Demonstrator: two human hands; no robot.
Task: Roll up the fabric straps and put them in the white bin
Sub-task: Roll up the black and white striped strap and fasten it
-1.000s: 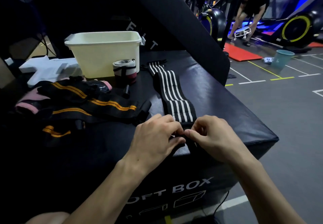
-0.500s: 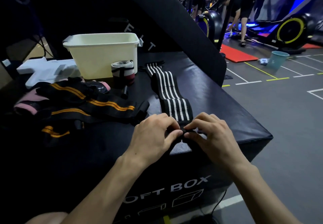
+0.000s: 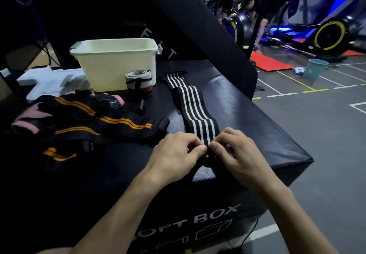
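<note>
Left hand (image 3: 174, 154) and right hand (image 3: 235, 154) together at frame centre, both pinching near end of striped strap (image 3: 195, 113). Strap flat on bench (image 3: 247, 119), long axis running away toward upper centre, beside white bin (image 3: 118, 65).

Left hand (image 3: 174, 156) and right hand (image 3: 240, 157) side by side, fingertips pinched, forearms converging.

Gym floor off to the right has a teal bucket (image 3: 315, 69) sitting near a red mat (image 3: 269, 63). Far back there's an exercise bike (image 3: 328, 35) with a yellow-rimmed wheel.
</note>
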